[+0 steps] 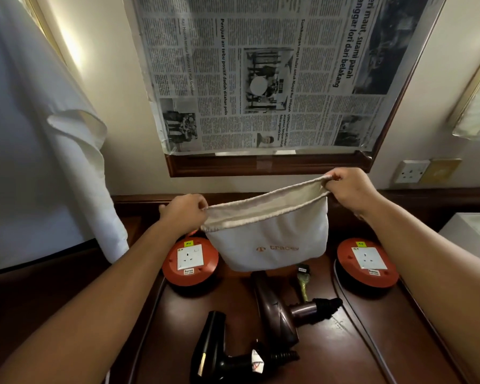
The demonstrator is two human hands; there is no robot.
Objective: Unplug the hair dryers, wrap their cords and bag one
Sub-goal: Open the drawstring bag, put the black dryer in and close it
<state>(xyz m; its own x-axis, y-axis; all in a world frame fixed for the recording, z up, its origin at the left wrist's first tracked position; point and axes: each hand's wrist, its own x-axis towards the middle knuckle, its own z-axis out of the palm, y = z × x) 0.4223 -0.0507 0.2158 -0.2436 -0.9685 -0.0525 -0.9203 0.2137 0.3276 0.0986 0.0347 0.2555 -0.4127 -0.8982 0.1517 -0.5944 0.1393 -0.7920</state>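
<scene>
- A dark wooden desk (372,342) fills the lower frame, against a cream wall.
- A mirror (269,164) at top centre is covered with newspaper (261,73).
- White cloth (53,148) hangs at left; a wall socket (412,171) sits at right.
- Two red cord reels (190,260) (367,261) stand left and right of centre.
- The left hand (185,212) and right hand (349,187) hold a pale bag (269,242) mid-frame, above the desk.
- Fingers of each hand are curled, pinching the bag's rim at opposite ends, pulling its mouth open.
- Below the bag lie a brown dryer (277,311) and, at bottom centre, a black dryer (214,353), cords wrapped at their handles.
</scene>
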